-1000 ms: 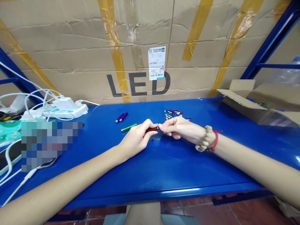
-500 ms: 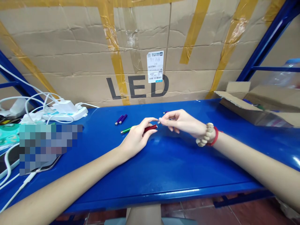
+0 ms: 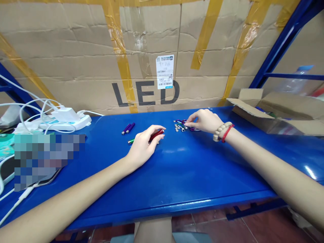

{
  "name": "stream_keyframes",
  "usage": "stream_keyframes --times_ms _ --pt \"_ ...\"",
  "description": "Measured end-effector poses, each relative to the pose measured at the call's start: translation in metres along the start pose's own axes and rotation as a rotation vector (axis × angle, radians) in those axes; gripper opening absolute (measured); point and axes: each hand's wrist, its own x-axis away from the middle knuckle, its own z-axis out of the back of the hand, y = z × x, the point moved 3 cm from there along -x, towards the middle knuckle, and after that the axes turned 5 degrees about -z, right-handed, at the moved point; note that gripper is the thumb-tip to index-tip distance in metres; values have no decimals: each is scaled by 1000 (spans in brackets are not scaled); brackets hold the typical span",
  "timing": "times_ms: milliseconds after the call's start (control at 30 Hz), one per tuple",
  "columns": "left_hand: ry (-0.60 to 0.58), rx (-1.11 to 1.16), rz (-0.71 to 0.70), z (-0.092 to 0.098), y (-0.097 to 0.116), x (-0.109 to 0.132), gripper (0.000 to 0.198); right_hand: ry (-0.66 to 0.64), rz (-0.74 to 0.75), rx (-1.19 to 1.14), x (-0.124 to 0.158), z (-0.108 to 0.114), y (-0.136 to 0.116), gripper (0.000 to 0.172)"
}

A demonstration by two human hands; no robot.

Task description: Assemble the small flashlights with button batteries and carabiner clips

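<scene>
My left hand (image 3: 141, 146) is closed around a slim red metal tube (image 3: 156, 134), its right end pointing up between thumb and forefinger. Behind that hand the tip of a green tube (image 3: 130, 141) shows on the blue table. Two purple tubes (image 3: 129, 128) with silver ends lie side by side farther back. My right hand (image 3: 204, 119), wearing a beaded bracelet, reaches into a small pile of coloured carabiner clips (image 3: 180, 121) and silver caps (image 3: 176, 127). Thumb and fingertips are pinched at the pile; what is between them is too small to make out.
A large taped cardboard box (image 3: 88, 60) forms the back wall. On the left lie a power strip (image 3: 60, 124) with a white charger (image 3: 66, 114), cables and a blurred-out patch. An open cardboard box (image 3: 268, 121) stands at the right, beside the blue rack post (image 3: 278, 44).
My right hand has gone from the red tube's end, where it pinched a small silver piece, back and right to the pile. My left hand keeps the tube, now tilted up slightly more.
</scene>
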Motion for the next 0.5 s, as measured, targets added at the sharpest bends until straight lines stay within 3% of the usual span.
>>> stream_keyframes --times_ms 133,300,500 --pt "-6 1 2 -1 -2 0 20 53 -15 5 1 5 0 22" --pt "-19 -24 -13 -2 -5 1 21 -27 68 -32 4 -1 -10 29" --pt "-15 -29 -6 -2 -4 2 23 -46 25 42 7 -12 -13 21"
